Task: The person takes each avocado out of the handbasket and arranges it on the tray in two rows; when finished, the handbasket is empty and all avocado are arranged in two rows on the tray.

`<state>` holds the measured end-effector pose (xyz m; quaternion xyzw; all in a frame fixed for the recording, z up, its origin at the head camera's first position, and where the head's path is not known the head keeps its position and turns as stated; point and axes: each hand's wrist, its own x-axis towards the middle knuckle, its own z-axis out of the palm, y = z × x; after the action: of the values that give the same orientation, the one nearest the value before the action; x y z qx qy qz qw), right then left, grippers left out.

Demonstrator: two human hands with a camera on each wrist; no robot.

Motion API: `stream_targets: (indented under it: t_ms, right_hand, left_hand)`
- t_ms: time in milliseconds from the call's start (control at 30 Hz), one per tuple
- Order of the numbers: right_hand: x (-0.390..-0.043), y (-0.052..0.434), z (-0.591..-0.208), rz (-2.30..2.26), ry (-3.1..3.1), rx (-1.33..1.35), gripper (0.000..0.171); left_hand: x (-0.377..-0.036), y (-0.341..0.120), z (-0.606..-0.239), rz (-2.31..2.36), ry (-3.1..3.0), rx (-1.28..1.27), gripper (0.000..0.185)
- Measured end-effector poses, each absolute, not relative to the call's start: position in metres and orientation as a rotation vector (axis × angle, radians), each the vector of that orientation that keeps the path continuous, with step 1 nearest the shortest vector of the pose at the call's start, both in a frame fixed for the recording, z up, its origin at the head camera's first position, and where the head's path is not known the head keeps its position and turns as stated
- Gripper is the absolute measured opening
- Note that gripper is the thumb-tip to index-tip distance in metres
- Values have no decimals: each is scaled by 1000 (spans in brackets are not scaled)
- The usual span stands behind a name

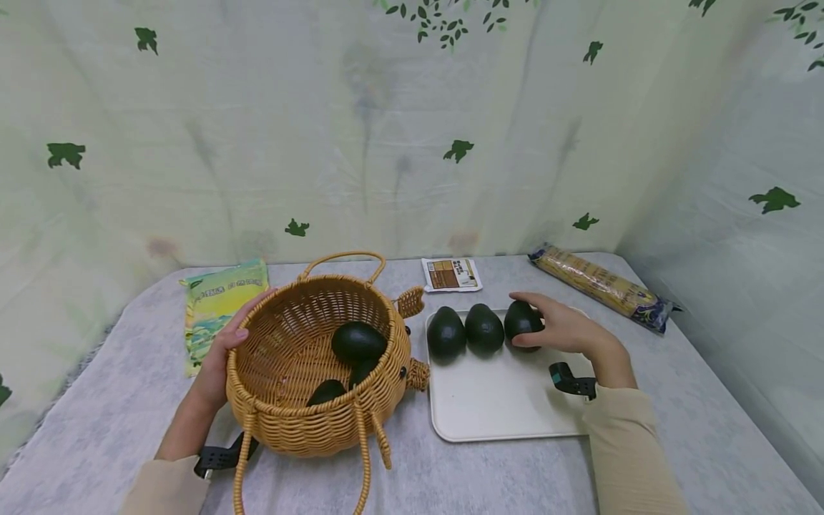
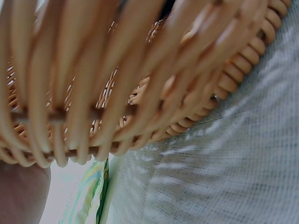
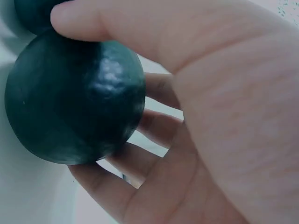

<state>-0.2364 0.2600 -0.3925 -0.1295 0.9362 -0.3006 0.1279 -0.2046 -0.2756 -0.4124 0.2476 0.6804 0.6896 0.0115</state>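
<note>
A wicker basket [image 1: 309, 436] with an animal's snout and ear woven on its side stands left of centre. Several dark green avocados, one of them an avocado [image 1: 358, 342] in plain sight, lie inside it. My left hand [image 1: 222, 357] grips the basket's left rim; in the left wrist view the wickerwork [image 2: 84, 84] hides most of that hand. Over the white tray [image 1: 502, 411], my right hand [image 1: 566, 329] holds the rightmost avocado [image 3: 70, 102] between thumb and curled fingers. Two more avocados, a left one [image 1: 446, 334] and a middle one [image 1: 484, 330], sit beside it along the tray's back.
Behind the left hand lies a yellow-green packet [image 1: 222, 300]. A small white-and-brown packet [image 1: 452, 275] lies behind the tray, and a long noodle-like package [image 1: 599, 286] at the back right. The basket's looped handle [image 1: 344, 254] rises at its rear. A patterned curtain [image 1: 257, 143] hangs behind the table.
</note>
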Motion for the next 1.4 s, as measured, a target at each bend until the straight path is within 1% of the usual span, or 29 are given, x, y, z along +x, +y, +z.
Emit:
stream_targets:
  t_ms: [400, 567, 767, 1400]
  right_hand:
    - [-235, 262, -393, -873, 2719, -396, 98]
    - [-235, 263, -394, -828, 2723, -387, 93]
    - [-237, 259, -395, -876, 2698, -403, 86]
    - [-232, 258, -386, -819, 2692, -366, 92]
  left_hand:
    - [-205, -275, -412, 2141, 2117, 726, 63]
    - [-205, -275, -412, 2150, 2105, 753, 64]
    - [-205, -275, -412, 2160, 2093, 761, 64]
    - [-205, -275, -412, 2143, 2123, 740, 63]
